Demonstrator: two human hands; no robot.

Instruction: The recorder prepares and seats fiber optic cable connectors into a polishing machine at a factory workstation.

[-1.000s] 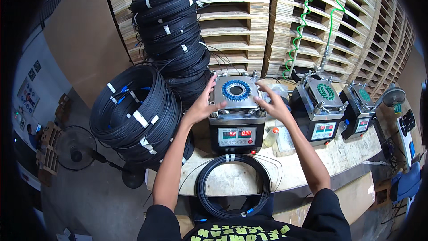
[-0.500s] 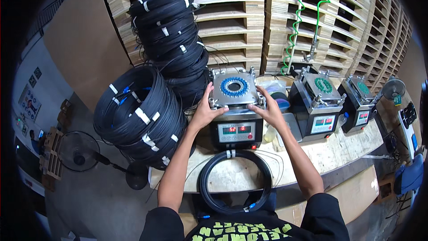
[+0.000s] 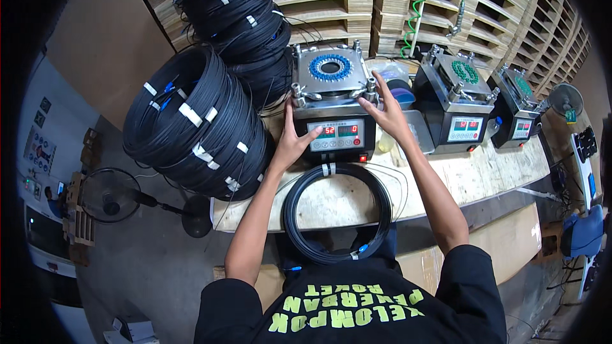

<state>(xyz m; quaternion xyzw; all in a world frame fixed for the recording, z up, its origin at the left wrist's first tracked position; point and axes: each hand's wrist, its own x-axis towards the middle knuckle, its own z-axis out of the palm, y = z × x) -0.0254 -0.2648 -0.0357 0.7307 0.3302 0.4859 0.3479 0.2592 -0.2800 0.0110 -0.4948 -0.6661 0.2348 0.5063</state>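
Note:
In front of me stands a polishing machine (image 3: pixel 342 157) with a black body, a lit control panel (image 3: pixel 336 145) and a metal top plate. A ring of blue connectors (image 3: pixel 330 78) sits in that plate, around a dark central hole. My left hand (image 3: pixel 292 145) is at the machine's left side, thumb stretched across to the panel's left edge, fingers apart and holding nothing. At the right front corner, my right hand (image 3: pixel 389 118) rests with spread fingers along the side, thumb near the corner clamp post (image 3: pixel 371 86). A black cable coil (image 3: pixel 292 213) lies between my forearms, overhanging the table's front edge.
Tall stacks of black cable coils (image 3: pixel 210 134) rise at left. Two similar machines with green connectors, one nearer (image 3: pixel 468 124) and one farther (image 3: pixel 519 129), stand right on the wooden table (image 3: pixel 446 185). Pallets (image 3: pixel 319 13) line the back. A standing fan (image 3: pixel 108 194) is at left.
My left hand has moved down from the plate's left front corner to the control panel's edge. My right hand stays by the right corner. The whole view has shifted, placing the machine higher.

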